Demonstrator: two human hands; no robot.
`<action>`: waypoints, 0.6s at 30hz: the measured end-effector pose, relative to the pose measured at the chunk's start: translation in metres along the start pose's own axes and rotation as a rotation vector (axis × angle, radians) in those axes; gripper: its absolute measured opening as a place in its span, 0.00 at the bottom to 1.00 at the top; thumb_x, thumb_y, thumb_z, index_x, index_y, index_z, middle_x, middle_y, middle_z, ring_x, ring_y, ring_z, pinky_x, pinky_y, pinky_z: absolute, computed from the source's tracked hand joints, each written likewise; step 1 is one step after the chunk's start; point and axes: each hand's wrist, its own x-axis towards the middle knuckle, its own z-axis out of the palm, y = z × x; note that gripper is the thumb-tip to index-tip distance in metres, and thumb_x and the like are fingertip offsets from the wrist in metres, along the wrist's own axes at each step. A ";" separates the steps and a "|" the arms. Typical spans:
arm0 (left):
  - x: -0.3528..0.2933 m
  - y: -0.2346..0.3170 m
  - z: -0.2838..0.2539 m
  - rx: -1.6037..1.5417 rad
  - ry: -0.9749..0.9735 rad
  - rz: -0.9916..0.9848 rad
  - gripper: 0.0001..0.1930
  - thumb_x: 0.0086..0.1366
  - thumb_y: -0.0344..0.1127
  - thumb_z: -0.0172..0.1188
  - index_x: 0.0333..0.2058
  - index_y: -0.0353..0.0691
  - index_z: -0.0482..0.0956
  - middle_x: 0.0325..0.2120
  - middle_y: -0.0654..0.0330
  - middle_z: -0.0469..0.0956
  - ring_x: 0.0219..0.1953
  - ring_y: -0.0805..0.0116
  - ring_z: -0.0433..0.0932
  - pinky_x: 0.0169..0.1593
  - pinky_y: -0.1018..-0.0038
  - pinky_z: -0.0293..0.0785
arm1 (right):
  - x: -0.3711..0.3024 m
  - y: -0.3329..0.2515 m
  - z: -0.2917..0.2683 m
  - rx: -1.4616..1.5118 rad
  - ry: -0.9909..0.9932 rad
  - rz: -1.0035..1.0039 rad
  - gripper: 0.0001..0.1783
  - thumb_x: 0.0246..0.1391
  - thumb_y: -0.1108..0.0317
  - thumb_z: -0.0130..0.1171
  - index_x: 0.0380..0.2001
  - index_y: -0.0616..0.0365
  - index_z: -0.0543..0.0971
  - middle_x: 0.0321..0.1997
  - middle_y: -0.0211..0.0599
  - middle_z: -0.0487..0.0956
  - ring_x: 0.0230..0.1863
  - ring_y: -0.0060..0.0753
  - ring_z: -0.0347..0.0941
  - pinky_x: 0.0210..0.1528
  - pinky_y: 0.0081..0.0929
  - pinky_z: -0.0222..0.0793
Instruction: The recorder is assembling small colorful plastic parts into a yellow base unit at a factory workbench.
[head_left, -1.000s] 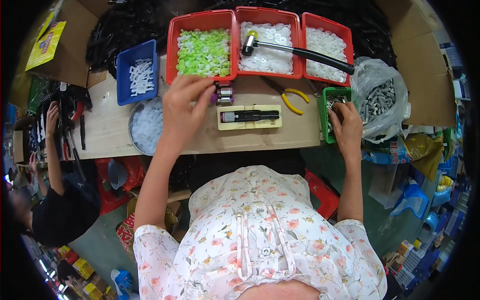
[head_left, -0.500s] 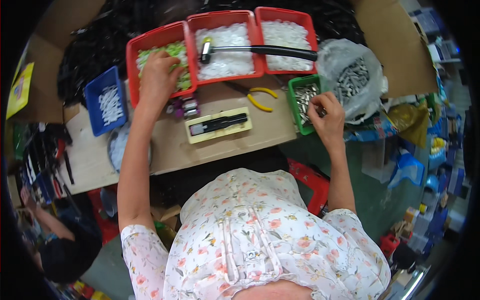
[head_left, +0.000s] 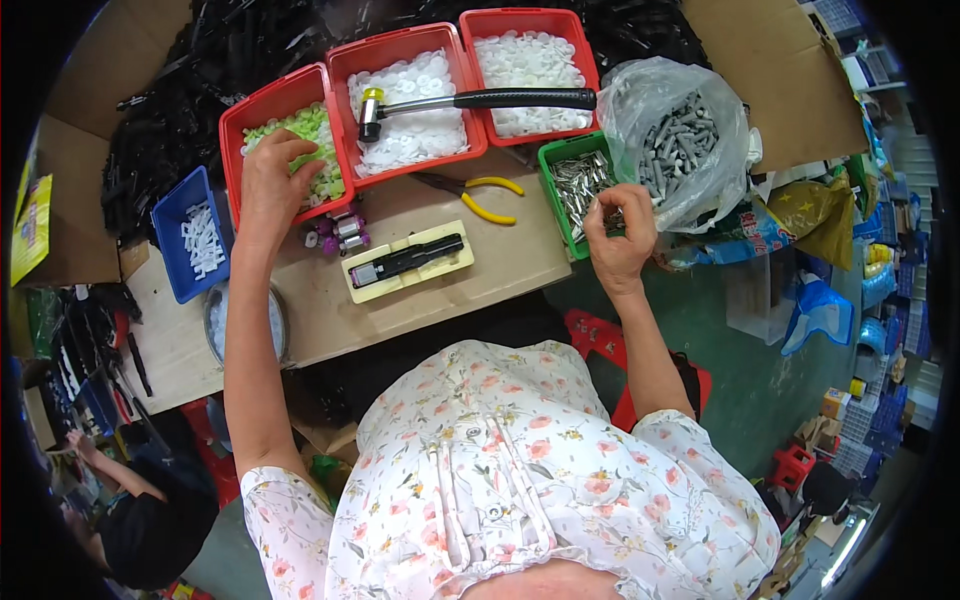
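Pale-green plastic pieces [head_left: 318,128] heaped under left hand [head_left: 268,185], in red bin [head_left: 236,112].

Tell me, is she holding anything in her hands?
The right hand pinches a small metal piece by its end, over the green bin. The left hand digs into the green bits; its grip is hidden.

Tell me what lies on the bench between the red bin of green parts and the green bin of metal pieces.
In the head view, yellow-handled pliers lie between the red bin and green bin, with bare board around them.
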 end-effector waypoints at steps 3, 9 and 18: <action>0.000 -0.002 -0.004 0.025 -0.044 -0.035 0.08 0.51 0.26 0.70 0.31 0.31 0.84 0.32 0.50 0.80 0.35 0.49 0.80 0.42 0.61 0.74 | 0.003 -0.007 0.001 0.044 -0.010 0.021 0.08 0.46 0.84 0.60 0.30 0.63 0.76 0.33 0.37 0.74 0.31 0.30 0.71 0.34 0.24 0.69; -0.003 0.001 -0.002 -0.006 0.066 0.022 0.07 0.53 0.30 0.69 0.28 0.32 0.84 0.29 0.50 0.80 0.32 0.50 0.80 0.38 0.62 0.74 | 0.021 -0.041 -0.016 0.110 -0.032 0.044 0.07 0.47 0.84 0.60 0.30 0.63 0.76 0.34 0.34 0.75 0.34 0.27 0.71 0.36 0.24 0.67; -0.051 0.066 -0.007 -1.211 0.094 -0.622 0.08 0.65 0.32 0.65 0.38 0.31 0.83 0.29 0.60 0.84 0.30 0.73 0.82 0.33 0.81 0.74 | 0.043 -0.125 0.063 0.426 -0.259 -0.177 0.10 0.42 0.85 0.63 0.30 0.62 0.78 0.32 0.35 0.75 0.30 0.26 0.73 0.34 0.22 0.70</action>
